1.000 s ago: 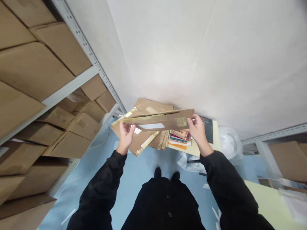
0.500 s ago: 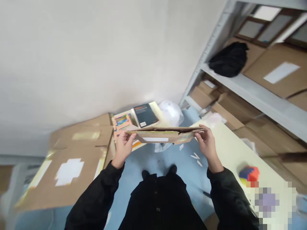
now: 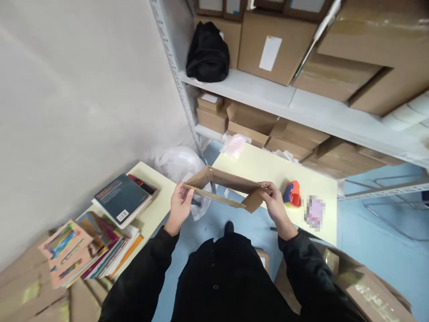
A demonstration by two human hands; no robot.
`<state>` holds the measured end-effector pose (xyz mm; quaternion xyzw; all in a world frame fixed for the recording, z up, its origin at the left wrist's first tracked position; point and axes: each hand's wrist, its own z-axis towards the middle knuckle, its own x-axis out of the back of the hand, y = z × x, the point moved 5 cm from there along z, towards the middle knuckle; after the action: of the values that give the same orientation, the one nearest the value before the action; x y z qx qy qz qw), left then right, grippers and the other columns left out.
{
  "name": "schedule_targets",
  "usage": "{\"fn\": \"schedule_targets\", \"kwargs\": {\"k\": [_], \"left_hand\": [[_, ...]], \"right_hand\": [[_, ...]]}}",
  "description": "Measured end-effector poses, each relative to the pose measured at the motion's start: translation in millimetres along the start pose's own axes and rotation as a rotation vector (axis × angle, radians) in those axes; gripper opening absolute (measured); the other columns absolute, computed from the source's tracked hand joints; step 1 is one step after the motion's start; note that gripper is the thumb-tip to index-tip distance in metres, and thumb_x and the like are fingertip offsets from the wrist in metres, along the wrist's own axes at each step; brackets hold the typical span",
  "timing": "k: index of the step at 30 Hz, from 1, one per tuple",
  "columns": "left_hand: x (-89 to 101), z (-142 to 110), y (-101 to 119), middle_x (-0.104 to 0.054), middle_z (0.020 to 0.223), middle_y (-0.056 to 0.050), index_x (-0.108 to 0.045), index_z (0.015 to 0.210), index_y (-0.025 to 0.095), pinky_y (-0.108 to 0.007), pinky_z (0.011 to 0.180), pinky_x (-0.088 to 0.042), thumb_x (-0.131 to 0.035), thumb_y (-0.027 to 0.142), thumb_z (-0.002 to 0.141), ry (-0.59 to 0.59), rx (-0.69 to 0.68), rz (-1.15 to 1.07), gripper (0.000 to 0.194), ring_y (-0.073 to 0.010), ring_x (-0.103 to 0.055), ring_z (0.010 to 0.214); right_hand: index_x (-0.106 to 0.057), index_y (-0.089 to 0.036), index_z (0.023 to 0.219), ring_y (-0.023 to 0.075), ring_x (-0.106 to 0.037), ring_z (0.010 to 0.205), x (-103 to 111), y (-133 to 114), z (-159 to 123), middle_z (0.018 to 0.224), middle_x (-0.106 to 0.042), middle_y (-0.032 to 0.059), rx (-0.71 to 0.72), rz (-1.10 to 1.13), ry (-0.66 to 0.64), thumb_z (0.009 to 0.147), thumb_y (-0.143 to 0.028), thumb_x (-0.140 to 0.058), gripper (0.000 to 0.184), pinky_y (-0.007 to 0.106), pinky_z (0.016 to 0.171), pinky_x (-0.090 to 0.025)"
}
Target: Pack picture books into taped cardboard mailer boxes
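Note:
A small cardboard box (image 3: 234,180) hangs in the air between my hands, in front of my body. Its walls are spread partway into a slanted frame, and the blue floor shows through it. My left hand (image 3: 181,206) pinches its left corner, thumb on the near side. The right corner is gripped by my right hand (image 3: 276,206), with a short end panel (image 3: 254,201) slanting down beside the fingers. Behind the box lies a cream table (image 3: 261,165), and an orange and blue object (image 3: 292,194) stands on it, just right of my right hand.
At left, another cream table (image 3: 161,190) carries a dark book (image 3: 122,199) and a stack of books and papers (image 3: 97,250). A clear plastic bag (image 3: 179,163) sits between the tables. Grey shelving (image 3: 268,91) holds boxes and a black bag (image 3: 208,52). More cartons (image 3: 372,286) are at lower right.
The view has swung right, towards the shelving and the right table. The cardboard box, nearly flat before, has been spread into an open frame, still between both hands.

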<state>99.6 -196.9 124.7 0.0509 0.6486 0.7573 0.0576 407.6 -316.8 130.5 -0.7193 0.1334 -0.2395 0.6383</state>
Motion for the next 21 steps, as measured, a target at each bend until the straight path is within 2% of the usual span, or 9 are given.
{"fn": "schedule_targets", "kwargs": {"k": [4,7,10,14,17,19,21], "left_hand": [[-53.5,21,-21,-0.064,0.112,-0.011,-0.052,0.111,0.019,-0.038,0.098,-0.046,-0.062,0.04,0.081,-0.096,0.07,0.001,0.038,-0.0213,-0.061,0.109],[-86.6,33,-39,-0.063,0.115,-0.011,-0.049,0.116,0.019,-0.038,0.095,-0.048,-0.066,0.04,0.077,-0.143,0.152,-0.02,0.047,-0.0207,-0.062,0.106],[-113.3,42,-48,-0.063,0.116,-0.011,-0.048,0.116,0.021,-0.037,0.092,-0.05,-0.069,0.04,0.073,-0.19,0.203,-0.047,0.052,-0.0203,-0.063,0.104],[-137.7,55,-56,-0.062,0.118,-0.009,-0.049,0.119,0.024,-0.033,0.083,-0.054,-0.067,0.043,0.075,-0.21,0.333,-0.08,0.051,-0.0191,-0.064,0.101],[-149.4,71,-68,-0.065,0.11,-0.008,-0.05,0.118,0.022,-0.031,0.069,-0.055,-0.07,0.041,0.071,-0.199,0.457,0.016,0.054,-0.0186,-0.066,0.089],[-158.7,85,-73,-0.067,0.101,-0.008,-0.055,0.11,0.018,-0.03,0.066,-0.054,-0.071,0.038,0.068,-0.253,0.451,0.087,0.049,-0.0186,-0.066,0.082],[-169.5,101,-75,-0.069,0.093,-0.007,-0.06,0.1,0.016,-0.031,0.067,-0.052,-0.071,0.034,0.067,-0.344,0.386,0.151,0.039,-0.0185,-0.066,0.078]], "right_hand": [[-0.06,-0.021,0.101,0.0229,-0.061,0.094,39,11,25,0.104,-0.066,0.006,-0.03,0.081,0.024,0.065,-0.02,-0.054,0.036,0.036,0.077,-0.052],[-0.057,-0.023,0.106,0.0246,-0.06,0.108,65,15,41,0.115,-0.065,0.0078,-0.024,0.086,0.07,0.065,-0.019,-0.055,0.042,0.04,0.088,-0.052],[-0.05,-0.025,0.115,0.0243,-0.06,0.11,86,21,56,0.124,-0.062,0.0083,-0.026,0.089,0.073,0.068,-0.02,-0.056,0.048,0.043,0.086,-0.054],[-0.042,-0.026,0.122,0.0218,-0.063,0.103,109,34,73,0.129,-0.059,0.0101,-0.016,0.058,0.095,0.072,-0.024,-0.058,0.053,0.04,0.081,-0.055],[-0.04,-0.025,0.123,0.0195,-0.065,0.097,121,46,83,0.125,-0.061,0.0107,-0.021,0.047,0.158,0.073,-0.027,-0.06,0.054,0.038,0.083,-0.054],[-0.039,-0.024,0.124,0.0187,-0.066,0.093,124,52,88,0.121,-0.062,0.0106,-0.037,0.052,0.19,0.073,-0.03,-0.062,0.056,0.039,0.084,-0.054],[-0.039,-0.023,0.125,0.0191,-0.066,0.092,126,55,91,0.119,-0.064,0.0112,-0.053,0.063,0.221,0.074,-0.033,-0.064,0.059,0.04,0.083,-0.054]]}}
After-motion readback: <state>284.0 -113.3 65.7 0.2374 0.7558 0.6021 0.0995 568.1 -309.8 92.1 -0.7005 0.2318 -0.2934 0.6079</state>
